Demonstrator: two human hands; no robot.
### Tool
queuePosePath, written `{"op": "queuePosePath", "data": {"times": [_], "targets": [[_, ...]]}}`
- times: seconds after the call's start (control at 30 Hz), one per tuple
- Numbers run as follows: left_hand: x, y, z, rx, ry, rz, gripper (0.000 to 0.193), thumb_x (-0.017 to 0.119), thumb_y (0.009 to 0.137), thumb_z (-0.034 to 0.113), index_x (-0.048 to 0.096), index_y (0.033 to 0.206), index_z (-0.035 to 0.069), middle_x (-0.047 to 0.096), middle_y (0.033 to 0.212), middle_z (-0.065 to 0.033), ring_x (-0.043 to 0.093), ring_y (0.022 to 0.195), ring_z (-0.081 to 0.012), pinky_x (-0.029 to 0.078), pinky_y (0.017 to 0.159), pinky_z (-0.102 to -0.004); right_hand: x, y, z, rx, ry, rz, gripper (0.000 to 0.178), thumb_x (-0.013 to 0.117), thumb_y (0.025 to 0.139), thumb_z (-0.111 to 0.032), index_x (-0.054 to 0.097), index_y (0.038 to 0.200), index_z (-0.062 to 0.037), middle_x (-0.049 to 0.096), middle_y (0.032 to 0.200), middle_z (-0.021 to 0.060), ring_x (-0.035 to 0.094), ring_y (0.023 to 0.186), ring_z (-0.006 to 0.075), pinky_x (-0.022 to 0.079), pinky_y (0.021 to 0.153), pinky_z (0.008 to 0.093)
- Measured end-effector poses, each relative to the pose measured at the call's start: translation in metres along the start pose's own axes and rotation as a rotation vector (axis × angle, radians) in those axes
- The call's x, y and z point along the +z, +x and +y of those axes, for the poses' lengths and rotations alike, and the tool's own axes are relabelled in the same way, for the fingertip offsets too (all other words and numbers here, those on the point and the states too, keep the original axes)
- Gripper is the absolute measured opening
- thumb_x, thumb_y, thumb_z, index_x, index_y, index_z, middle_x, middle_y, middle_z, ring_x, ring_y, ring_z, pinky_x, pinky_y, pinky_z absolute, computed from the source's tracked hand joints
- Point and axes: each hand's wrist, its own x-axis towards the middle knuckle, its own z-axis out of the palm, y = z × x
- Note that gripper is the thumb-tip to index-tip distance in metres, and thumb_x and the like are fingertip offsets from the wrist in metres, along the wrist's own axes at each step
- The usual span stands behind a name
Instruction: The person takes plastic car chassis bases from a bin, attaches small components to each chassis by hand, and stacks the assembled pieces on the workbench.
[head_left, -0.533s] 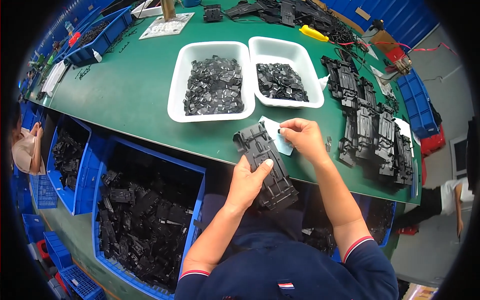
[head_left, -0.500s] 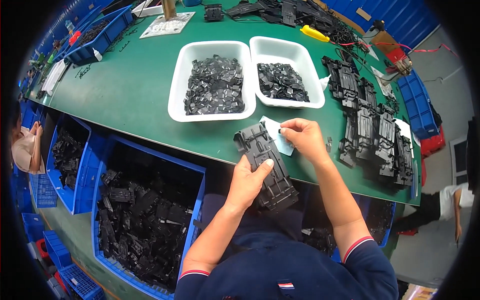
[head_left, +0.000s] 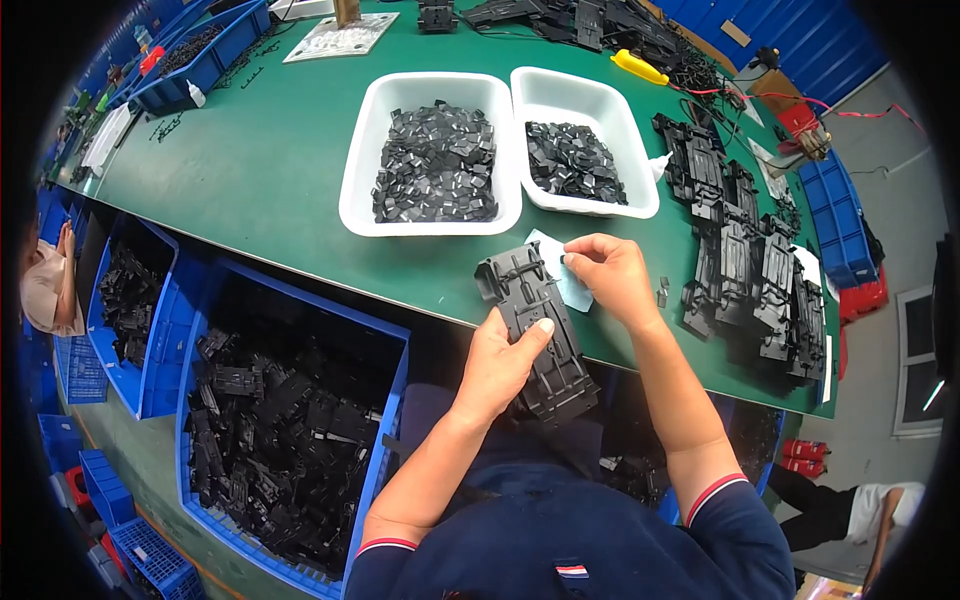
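Note:
In my left hand [head_left: 500, 362] is a long black moulded plastic part [head_left: 548, 355], tilted over the table's front edge, my thumb pressed on its upper face. My right hand [head_left: 612, 272] is closed in a pinch on a small black piece [head_left: 570, 258], just right of the part's far end. Under these fingers lies a pale blue sheet [head_left: 552, 262]. Beyond my hands stand two white tubs, the left tub [head_left: 352, 190] and the right tub [head_left: 640, 150], both holding heaps of small black pieces [head_left: 436, 165].
Black moulded parts [head_left: 735, 240] are stacked at the table's right. A big blue crate [head_left: 195, 440] of black parts stands below the front edge at left. A yellow tool [head_left: 638, 68] lies at the back. Another person [head_left: 55, 275] is at far left, someone else [head_left: 870, 515] at right.
The view has shifted slightly. Both hands keep nearly the same pose, the left on the moulded part and the right pinching the small piece. The person at right appears lower in view.

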Motion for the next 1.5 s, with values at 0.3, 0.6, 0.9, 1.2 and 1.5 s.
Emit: {"op": "queuePosePath", "data": {"times": [0.3,0.6,0.9,1.2,1.5], "targets": [[0.002,-0.001,0.0,0.008,0.002,0.001,0.027,0.061,0.086,0.005,0.051,0.111,0.0,0.061,0.103,-0.0048,0.058,0.09,-0.01,0.049,0.082,-0.0269,-0.006,-0.018,-0.019,-0.125,-0.104,0.071,0.013,0.065,0.081,-0.004,0.067,0.094,0.0005,0.066,0.08,0.0032,0.058,0.07,0.0064,0.047,0.062,0.0216],[0.023,-0.022,0.001,0.232,0.207,0.09,0.02,0.063,0.087,0.009,0.059,0.103,-0.001,0.065,0.092,-0.0028,0.057,0.081,-0.0065,0.048,0.072,-0.0238,-0.012,-0.08,-0.04,-0.783,-0.122,0.144,0.012,0.066,0.078,0.006,0.064,0.088,-0.0005,0.061,0.089,0.0103,0.061,0.076,0.0192,0.048,0.066,0.0273],[0.033,-0.053,0.001,0.505,0.562,0.108,0.011,0.064,0.084,0.005,0.061,0.09,-0.004,0.064,0.076,-0.0117,0.062,0.065,-0.0146,0.048,0.058,-0.0273,0.001,-0.117,-0.032,-1.112,-0.193,0.214,0.032,0.071,0.066,0.009,0.066,0.094,-0.0042,0.061,0.092,0.011,0.061,0.072,0.0222,0.052,0.061,0.0283],[0.032,-0.064,0.005,0.599,0.657,0.073,0.012,0.062,0.079,0.0,0.06,0.091,-0.004,0.062,0.083,-0.0177,0.063,0.07,-0.032,0.049,0.06,-0.0339,0.003,-0.125,-0.036,-1.168,-0.193,0.166,0.036,0.071,0.061,0.008,0.066,0.094,-0.0052,0.061,0.091,0.0098,0.061,0.072,0.0216,0.051,0.059,0.0278],[0.029,-0.064,0.001,0.61,0.698,0.079,0.014,0.06,0.075,-0.003,0.06,0.089,-0.003,0.061,0.082,-0.0169,0.062,0.069,-0.033,0.049,0.058,-0.0349,0.008,-0.126,-0.04,-1.19,-0.208,0.159,0.026,0.074,0.068,0.002,0.065,0.092,-0.0047,0.062,0.089,0.012,0.061,0.067,0.021,0.05,0.056,0.0275]]}}
